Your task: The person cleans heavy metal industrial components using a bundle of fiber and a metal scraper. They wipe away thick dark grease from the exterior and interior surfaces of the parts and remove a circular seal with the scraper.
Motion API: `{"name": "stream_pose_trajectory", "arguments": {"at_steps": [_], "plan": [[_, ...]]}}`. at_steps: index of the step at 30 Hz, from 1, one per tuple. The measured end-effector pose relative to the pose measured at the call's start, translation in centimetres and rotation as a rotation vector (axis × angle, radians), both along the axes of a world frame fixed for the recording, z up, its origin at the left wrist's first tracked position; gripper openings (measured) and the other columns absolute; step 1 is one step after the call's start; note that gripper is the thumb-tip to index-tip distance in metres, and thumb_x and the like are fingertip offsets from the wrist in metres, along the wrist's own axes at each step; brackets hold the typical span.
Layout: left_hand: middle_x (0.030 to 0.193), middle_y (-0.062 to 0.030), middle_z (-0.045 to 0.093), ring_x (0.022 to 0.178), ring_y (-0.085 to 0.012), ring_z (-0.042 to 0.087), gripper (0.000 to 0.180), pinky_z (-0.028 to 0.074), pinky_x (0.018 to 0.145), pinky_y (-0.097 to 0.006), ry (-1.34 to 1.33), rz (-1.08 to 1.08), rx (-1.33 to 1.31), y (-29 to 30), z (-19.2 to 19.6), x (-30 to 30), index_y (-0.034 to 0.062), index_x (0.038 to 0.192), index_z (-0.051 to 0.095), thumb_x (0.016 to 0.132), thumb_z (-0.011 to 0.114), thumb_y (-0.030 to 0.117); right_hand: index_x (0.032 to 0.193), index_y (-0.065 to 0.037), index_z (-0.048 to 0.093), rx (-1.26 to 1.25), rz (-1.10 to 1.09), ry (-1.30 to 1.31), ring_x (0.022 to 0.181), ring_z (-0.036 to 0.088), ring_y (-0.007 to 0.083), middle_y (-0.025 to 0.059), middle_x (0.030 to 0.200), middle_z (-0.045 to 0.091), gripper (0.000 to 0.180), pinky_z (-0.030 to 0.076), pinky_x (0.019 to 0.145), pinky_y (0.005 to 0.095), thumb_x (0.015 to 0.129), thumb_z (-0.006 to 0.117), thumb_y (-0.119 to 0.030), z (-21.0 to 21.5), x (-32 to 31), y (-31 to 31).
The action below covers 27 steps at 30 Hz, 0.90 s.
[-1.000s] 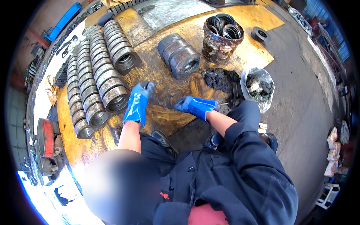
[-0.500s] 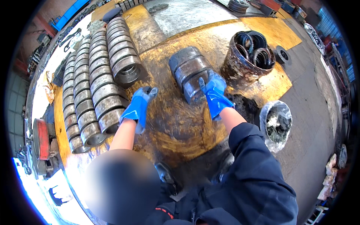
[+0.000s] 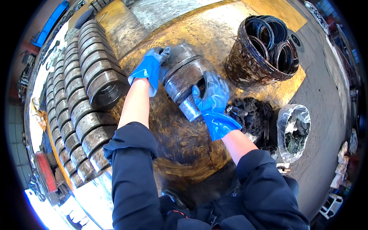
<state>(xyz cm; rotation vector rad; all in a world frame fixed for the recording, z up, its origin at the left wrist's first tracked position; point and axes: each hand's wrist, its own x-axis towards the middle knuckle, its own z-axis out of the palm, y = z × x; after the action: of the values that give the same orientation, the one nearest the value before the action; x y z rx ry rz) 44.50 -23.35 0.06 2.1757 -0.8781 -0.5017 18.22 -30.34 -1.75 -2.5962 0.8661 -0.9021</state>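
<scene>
A dark, greasy steel roller (image 3: 186,74) with stepped ridges lies on its side in front of me. A shiny shaft end (image 3: 190,108) sticks out of its near end. My left hand (image 3: 155,61), in a blue rubber glove, is at the roller's far left side with its bent fingers and thumb apart; whether they touch the metal is hard to tell. On the near right side lies my right hand (image 3: 213,96), gloved the same way. Its fingers are spread against the roller and the thumb points toward the shaft end.
Rows of grooved steel rollers (image 3: 100,76) stretch away on the left. At the right stands a grimy bucket (image 3: 245,63) holding several black rings (image 3: 283,57). Nearer me are a black greasy heap (image 3: 253,117) and a plastic-lined bin (image 3: 283,132). Oily yellow sheeting (image 3: 180,153) covers the floor.
My left hand has moved away from the rows of rollers, forward to the far left side of the single roller. My right hand has spread out lower at its near end. The view has shifted.
</scene>
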Motion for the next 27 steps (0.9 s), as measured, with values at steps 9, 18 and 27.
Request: {"name": "stream_pose_trajectory", "arguments": {"at_steps": [9,18,27], "plan": [[0.130,-0.0156,0.055,0.123,-0.0268,0.049,0.070,0.034,0.104,-0.035,-0.216,0.007,0.241,-0.3,1.4,-1.4,0.0037,0.128,0.054,0.092,0.035,0.061,0.124,-0.005,0.053,0.011,-0.007,-0.003,0.116,0.050,0.0378,0.0195,0.124,0.056,0.058,0.031,0.104,0.0480,0.075,0.064,-0.035,-0.1,0.2,0.3],[0.131,-0.0147,0.054,0.123,-0.0280,0.050,0.066,0.037,0.101,-0.035,-0.278,0.033,0.371,1.4,4.2,-4.5,0.0041,0.129,0.053,0.095,0.030,0.056,0.116,-0.002,0.057,-0.043,0.011,-0.066,0.106,0.056,0.0372,0.0197,0.115,0.060,0.050,0.039,0.099,0.0472,0.075,0.064,-0.030,-0.8,0.2,-0.5],[0.125,-0.0142,0.059,0.116,-0.0273,0.055,0.061,0.043,0.095,-0.036,0.204,0.319,0.003,3.2,2.6,-4.9,0.0015,0.128,0.053,0.099,0.030,0.050,0.116,-0.004,0.057,-0.010,-0.023,-0.078,0.107,0.054,0.0371,0.0188,0.114,0.060,0.049,0.038,0.098,0.0468,0.075,0.064,-0.030,-0.5,-0.4,-0.8]]}}
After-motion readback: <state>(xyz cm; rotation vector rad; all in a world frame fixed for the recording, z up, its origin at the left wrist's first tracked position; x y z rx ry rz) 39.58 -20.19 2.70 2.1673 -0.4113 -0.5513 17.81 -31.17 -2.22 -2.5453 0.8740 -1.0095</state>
